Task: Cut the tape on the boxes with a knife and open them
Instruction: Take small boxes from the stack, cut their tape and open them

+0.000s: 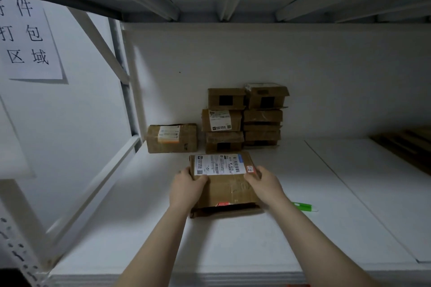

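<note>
Cardboard box [226, 191] lies between the hands; left hand [186, 187] and right hand [265, 184] each grip a side.

Two bare arms, nothing worn on any part that shows. Left forearm [161, 240] slim, smooth, uncovered right to the bottom edge of view. Right forearm [310, 235] the same, bare the whole visible length. Left hand [186, 187] bare, ungloved. Right hand [264, 184] bare too. Nails too dim and small to make out. Rest of the person is out of view.
</note>
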